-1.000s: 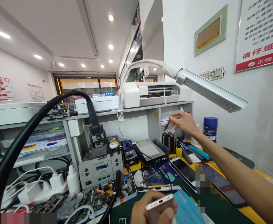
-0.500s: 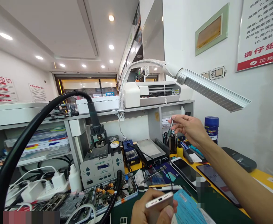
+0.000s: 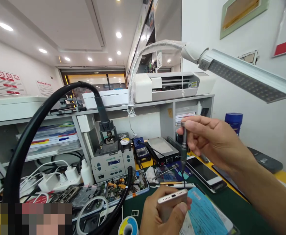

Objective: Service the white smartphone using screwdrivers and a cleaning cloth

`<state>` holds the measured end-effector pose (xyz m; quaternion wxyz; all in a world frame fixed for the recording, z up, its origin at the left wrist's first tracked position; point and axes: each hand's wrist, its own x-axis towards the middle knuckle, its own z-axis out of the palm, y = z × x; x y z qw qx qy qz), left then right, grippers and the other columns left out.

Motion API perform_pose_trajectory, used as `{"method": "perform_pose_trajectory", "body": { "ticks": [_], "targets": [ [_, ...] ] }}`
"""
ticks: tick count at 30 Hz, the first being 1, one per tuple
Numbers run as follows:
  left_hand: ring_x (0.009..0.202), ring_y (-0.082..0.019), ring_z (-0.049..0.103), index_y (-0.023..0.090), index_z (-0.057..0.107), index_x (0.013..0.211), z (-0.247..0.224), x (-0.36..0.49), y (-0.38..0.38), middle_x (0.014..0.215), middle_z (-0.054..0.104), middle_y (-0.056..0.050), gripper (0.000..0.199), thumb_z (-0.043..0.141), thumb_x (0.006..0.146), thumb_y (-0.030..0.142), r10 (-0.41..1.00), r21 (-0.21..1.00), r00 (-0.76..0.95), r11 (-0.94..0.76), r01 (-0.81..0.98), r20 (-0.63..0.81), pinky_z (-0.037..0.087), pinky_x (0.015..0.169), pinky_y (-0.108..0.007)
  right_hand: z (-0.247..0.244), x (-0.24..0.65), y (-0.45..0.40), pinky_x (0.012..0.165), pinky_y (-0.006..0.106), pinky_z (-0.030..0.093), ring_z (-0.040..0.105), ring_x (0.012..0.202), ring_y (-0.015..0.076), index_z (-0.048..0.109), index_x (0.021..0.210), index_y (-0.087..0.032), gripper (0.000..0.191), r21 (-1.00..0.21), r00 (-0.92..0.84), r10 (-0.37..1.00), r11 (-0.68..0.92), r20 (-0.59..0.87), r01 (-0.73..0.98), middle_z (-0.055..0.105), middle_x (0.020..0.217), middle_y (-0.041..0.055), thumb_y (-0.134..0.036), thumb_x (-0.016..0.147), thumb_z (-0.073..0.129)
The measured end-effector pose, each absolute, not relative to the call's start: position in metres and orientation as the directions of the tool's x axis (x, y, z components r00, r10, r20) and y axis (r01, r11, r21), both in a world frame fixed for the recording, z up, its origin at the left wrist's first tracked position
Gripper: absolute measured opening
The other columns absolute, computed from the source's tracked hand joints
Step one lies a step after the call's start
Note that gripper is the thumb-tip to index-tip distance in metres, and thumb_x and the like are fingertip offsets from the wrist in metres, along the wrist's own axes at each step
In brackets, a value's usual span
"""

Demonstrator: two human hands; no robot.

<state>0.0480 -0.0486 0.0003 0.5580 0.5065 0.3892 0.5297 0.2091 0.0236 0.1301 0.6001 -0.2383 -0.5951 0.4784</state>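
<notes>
1. Well, mind the parts tray (image 3: 143, 192) at your ten o'clock.
2. Your left hand (image 3: 152, 209) grips the silver phone (image 3: 166, 212) at six o'clock, port end up; brace it firmly.
3. Hold the screwdriver (image 3: 184, 143) straight; its tip is apart, at the phone's one o'clock.
4. Your right hand (image 3: 213, 135) pinches its top; light pressure would limit slipping.

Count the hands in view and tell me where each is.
2: the left hand, low centre, holding a phone; the right hand, higher, rightward, holding a screwdriver. The pixelated corner may hide others.
</notes>
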Motion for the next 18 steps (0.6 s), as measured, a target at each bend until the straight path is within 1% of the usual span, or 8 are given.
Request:
{"method": "perform_pose_trajectory", "body": {
  "ticks": [3,5,8,12,16,18],
  "targets": [
    [0.081,-0.025,0.069,0.018,0.074,0.093,-0.004,0.048,-0.049,0.094,0.076,-0.012,0.048,0.075,0.074,0.062,0.989,0.981,0.084,-0.106,-0.16,0.121,0.052,0.071,-0.03,0.125,0.202,0.007,0.033,0.015,0.051,0.064,0.042,0.0104,0.077,0.09,-0.021,0.018,-0.844,-0.263,0.814,0.435,0.518,-0.315,0.078,0.076,0.0053,-0.031,0.078,0.086],
    [0.079,-0.025,0.069,0.018,0.075,0.094,-0.007,0.048,-0.048,0.094,0.076,-0.012,0.049,0.075,0.074,0.063,0.988,0.982,0.068,-0.128,-0.137,0.138,0.053,0.07,-0.03,0.122,0.2,0.0,0.033,0.016,0.052,0.065,0.042,0.012,0.077,0.091,-0.025,0.018,-0.837,-0.297,0.79,0.451,0.536,-0.31,0.078,0.075,0.0041,-0.033,0.078,0.086],
    [0.076,-0.023,0.067,0.017,0.076,0.092,-0.009,0.047,-0.046,0.089,0.075,-0.011,0.051,0.072,0.075,0.066,0.982,0.983,0.104,-0.144,-0.113,0.156,0.051,0.067,-0.028,0.12,0.198,-0.005,0.034,0.016,0.053,0.066,0.041,0.0125,0.077,0.094,-0.029,0.021,-0.828,-0.285,0.781,0.491,0.556,-0.271,0.079,0.075,0.0027,-0.035,0.077,0.087],
    [0.071,-0.021,0.062,0.017,0.077,0.089,-0.01,0.047,-0.044,0.088,0.074,-0.011,0.055,0.07,0.074,0.07,0.981,0.986,0.108,-0.151,-0.076,0.158,0.047,0.06,-0.027,0.12,0.197,-0.006,0.034,0.016,0.054,0.067,0.042,0.0126,0.078,0.092,-0.028,0.02,-0.8,-0.235,0.768,0.543,0.596,-0.255,0.078,0.071,0.0014,-0.035,0.076,0.088],
    [0.071,-0.021,0.063,0.018,0.077,0.09,-0.011,0.047,-0.044,0.088,0.075,-0.011,0.053,0.07,0.075,0.068,0.982,0.985,0.1,-0.156,-0.071,0.163,0.048,0.061,-0.027,0.121,0.196,-0.005,0.033,0.018,0.055,0.067,0.043,0.0145,0.078,0.092,-0.028,0.019,-0.792,-0.237,0.758,0.559,0.608,-0.245,0.074,0.064,0.0003,-0.035,0.077,0.087],
    [0.071,-0.021,0.064,0.018,0.077,0.091,-0.011,0.047,-0.045,0.089,0.075,-0.011,0.051,0.07,0.076,0.066,0.982,0.985,0.102,-0.153,-0.075,0.16,0.049,0.061,-0.027,0.121,0.196,-0.005,0.033,0.019,0.055,0.067,0.042,0.0146,0.078,0.093,-0.028,0.02,-0.789,-0.23,0.758,0.561,0.611,-0.25,0.075,0.067,0.0011,-0.035,0.077,0.087]
  ]
}}
